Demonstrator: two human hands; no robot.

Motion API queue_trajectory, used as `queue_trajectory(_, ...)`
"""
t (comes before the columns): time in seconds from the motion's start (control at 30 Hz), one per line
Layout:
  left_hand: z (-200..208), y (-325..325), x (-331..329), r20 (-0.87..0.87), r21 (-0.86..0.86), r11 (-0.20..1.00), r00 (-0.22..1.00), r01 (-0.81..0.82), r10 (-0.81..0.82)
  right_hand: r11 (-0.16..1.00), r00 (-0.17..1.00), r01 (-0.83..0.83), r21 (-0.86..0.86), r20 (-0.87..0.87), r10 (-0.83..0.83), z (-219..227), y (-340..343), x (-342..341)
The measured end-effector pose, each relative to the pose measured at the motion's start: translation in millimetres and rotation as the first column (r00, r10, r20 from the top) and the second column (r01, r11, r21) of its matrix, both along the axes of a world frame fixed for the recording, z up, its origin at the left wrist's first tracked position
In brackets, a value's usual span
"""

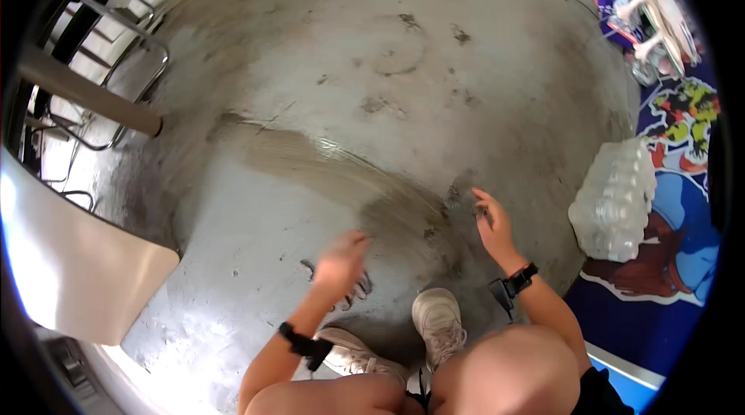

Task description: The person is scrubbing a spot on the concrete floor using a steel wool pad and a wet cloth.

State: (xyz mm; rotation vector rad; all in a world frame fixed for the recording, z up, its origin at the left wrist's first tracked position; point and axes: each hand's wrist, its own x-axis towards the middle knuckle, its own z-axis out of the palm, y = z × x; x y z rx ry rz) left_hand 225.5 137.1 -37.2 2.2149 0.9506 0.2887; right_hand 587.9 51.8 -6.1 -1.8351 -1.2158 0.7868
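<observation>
My left hand [341,264] is low over the grey floor, its fingers smeared by motion. Dark curved pieces [362,286] lie beside and partly beneath it; their kind is too unclear to name. My right hand [497,227] is farther to the right, with its fingers bent toward the thumb. Something small and dark shows between those fingers, too small to name. Just left of the right hand, a dark smudge [454,196] marks the floor. Black bands with small devices circle both wrists.
Wet, dirty streaks [334,159] curve across the floor [264,221]. At left are a pale tabletop [85,260], its leg [101,97] and metal-framed chairs [151,50]. To the right, a clear bumpy plastic package [615,202] rests by a colourful printed panel [683,221]. My shoes [438,322] are close below.
</observation>
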Motion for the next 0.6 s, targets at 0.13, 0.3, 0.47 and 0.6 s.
queue_trajectory(0.13,20.6,-4.8,-47.3,-0.289,0.142,0.984,0.946,-0.110,0.148,0.956,0.892,0.203,-0.211,-0.363,-0.270,-56.3,-13.5,39.2)
queue_trajectory(0.3,9.4,-23.8,-73.2,-0.390,0.164,0.963,0.883,-0.214,0.263,0.980,0.614,-0.011,-0.198,-0.775,-0.150,-42.2,16.9,-8.4)
queue_trajectory(0.47,1.7,-24.2,-66.0,-0.421,0.080,0.971,0.875,-0.227,0.239,0.908,0.661,-0.339,-0.247,-0.749,0.043,-36.4,52.4,-67.6)
queue_trajectory(0.6,23.4,-34.3,-73.6,-0.249,0.001,0.991,0.960,-0.135,0.131,0.872,0.688,-0.412,-0.263,-0.718,0.109,-45.0,78.5,-109.2)
